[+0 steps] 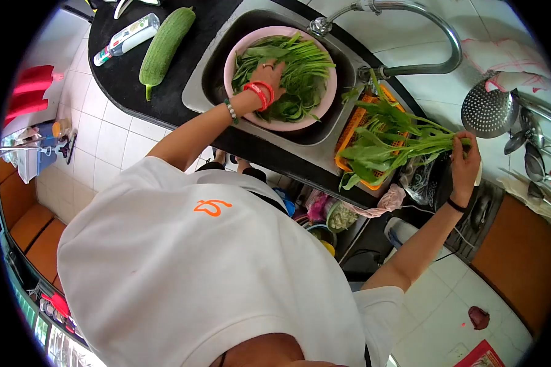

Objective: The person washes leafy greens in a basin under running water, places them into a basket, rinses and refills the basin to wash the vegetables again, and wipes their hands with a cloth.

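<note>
My left hand (268, 78), with red bands and a beaded bracelet at the wrist, reaches into a pink basin (231, 61) in the sink. Its fingers curl into the leafy greens (309, 64) there, and their tips are hidden. Out to the right, my right hand (466, 160) is closed around the stem ends of a bunch of leafy greens (386, 144). The leaves of that bunch lie over an orange plastic basket (344, 144) on the counter beside the sink.
A curved faucet (453, 46) arches right of the sink (196, 85). A green gourd (167, 49) and a bottle (128, 38) lie on the black counter at left. A skimmer (488, 109) and ladles hang at right. Containers, one with chopped food (341, 217), stand below the counter.
</note>
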`<state>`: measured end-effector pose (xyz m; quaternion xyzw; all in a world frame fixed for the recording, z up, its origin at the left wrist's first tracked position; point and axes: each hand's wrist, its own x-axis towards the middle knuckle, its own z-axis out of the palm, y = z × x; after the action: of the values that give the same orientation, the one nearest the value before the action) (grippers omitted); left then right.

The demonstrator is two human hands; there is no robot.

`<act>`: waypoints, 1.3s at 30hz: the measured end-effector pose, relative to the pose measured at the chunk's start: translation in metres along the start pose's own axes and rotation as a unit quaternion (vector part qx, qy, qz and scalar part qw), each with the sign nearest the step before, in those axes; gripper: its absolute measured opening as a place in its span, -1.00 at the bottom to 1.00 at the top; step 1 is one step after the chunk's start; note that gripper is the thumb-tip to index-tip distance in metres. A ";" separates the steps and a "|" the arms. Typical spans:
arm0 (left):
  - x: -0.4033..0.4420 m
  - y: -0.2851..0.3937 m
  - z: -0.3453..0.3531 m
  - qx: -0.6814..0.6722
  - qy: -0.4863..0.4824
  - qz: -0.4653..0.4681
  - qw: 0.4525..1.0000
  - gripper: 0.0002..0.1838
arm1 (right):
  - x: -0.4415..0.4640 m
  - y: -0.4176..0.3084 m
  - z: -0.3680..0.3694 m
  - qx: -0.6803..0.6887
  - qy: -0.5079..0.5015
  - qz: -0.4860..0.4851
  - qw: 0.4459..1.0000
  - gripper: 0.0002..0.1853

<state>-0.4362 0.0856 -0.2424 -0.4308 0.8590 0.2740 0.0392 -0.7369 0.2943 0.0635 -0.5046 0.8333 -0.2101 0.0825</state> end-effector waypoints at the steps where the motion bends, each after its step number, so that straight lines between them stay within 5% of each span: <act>1: 0.012 -0.002 0.001 -0.034 0.056 -0.008 0.998 -0.15 | 0.009 0.031 -0.003 -0.002 -0.044 -0.009 0.999 -0.84; 3: 0.042 -0.009 0.005 0.002 0.108 0.004 0.994 -0.15 | 0.025 0.093 0.029 -0.076 -0.052 -0.017 0.996 -0.75; 6: 0.074 0.002 -0.002 0.038 0.150 -0.015 0.988 -0.14 | 0.018 0.058 0.083 -0.350 0.010 -0.047 0.936 -0.50; 8: 0.094 0.004 -0.002 0.044 0.118 -0.029 0.992 -0.13 | 0.015 0.012 0.131 -0.232 0.042 -0.082 0.968 -0.53; 10: 0.113 -0.001 0.007 0.048 0.079 -0.026 0.995 -0.12 | 0.013 0.006 0.203 0.024 -0.055 0.000 0.998 -0.67; 11: 0.119 -0.004 0.015 0.010 0.072 -0.040 0.997 -0.13 | 0.010 -0.017 0.224 0.146 -0.176 0.106 0.968 -0.69; 13: 0.122 -0.008 0.014 -0.026 0.067 -0.055 0.996 -0.13 | 0.015 0.001 0.299 0.353 -0.202 0.147 0.901 -0.66; 16: 0.117 -0.019 0.010 -0.073 -0.031 -0.071 0.994 -0.23 | 0.033 -0.018 0.352 0.390 -0.122 0.231 0.883 -0.64; 18: 0.122 -0.038 0.036 -0.124 0.067 -0.001 0.990 -0.39 | 0.051 -0.017 0.375 0.447 -0.072 0.330 0.828 -0.63; 20: 0.112 -0.039 0.025 -0.127 -0.007 -0.037 0.991 -0.42 | 0.054 -0.016 0.390 0.221 -0.081 0.148 0.961 -0.56; 22: 0.105 -0.049 0.032 -0.126 -0.018 -0.063 0.990 -0.43 | 0.043 -0.037 0.348 0.252 -0.069 0.104 0.960 -0.61; 24: 0.106 -0.066 0.059 -0.125 0.033 -0.073 0.989 -0.43 | 0.033 -0.033 0.310 0.045 0.231 -0.031 0.971 -0.67; 26: 0.104 -0.064 0.060 -0.148 0.023 -0.103 0.983 -0.45 | 0.018 -0.027 0.285 -0.030 0.264 0.100 0.959 -0.65; 28: 0.105 -0.066 0.064 -0.170 0.018 -0.110 0.979 -0.43 | 0.005 0.013 0.283 -0.083 0.264 0.106 0.955 -0.59; 30: 0.093 -0.050 0.046 -0.165 0.081 -0.112 0.977 -0.47 | 0.003 0.033 0.282 -0.116 0.227 0.058 0.965 -0.61; 32: 0.083 -0.046 0.046 -0.056 0.273 -0.007 0.960 -0.54 | -0.006 0.062 0.282 -0.148 0.181 0.021 0.972 -0.62; 33: 0.087 -0.047 0.047 -0.087 0.277 0.009 0.957 -0.59 | -0.006 0.085 0.280 -0.180 0.074 0.057 0.979 -0.61; 34: 0.085 -0.045 0.041 -0.083 0.277 0.007 0.957 -0.59 | 0.000 0.102 0.275 -0.209 -0.032 0.090 0.973 -0.60; 37: 0.079 -0.038 0.016 -0.268 0.177 -0.053 0.945 -0.58 | -0.015 0.103 0.231 -0.268 -0.030 0.121 0.955 -0.63; 39: 0.079 -0.040 0.014 -0.514 0.058 -0.088 0.851 -0.53 | -0.035 0.102 0.224 -0.309 0.110 0.122 0.937 -0.67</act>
<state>-0.4575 0.0167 -0.2960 -0.4786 0.5548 0.6460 -0.2140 -0.7237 0.3061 -0.1847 -0.3737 0.9160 0.0150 -0.1450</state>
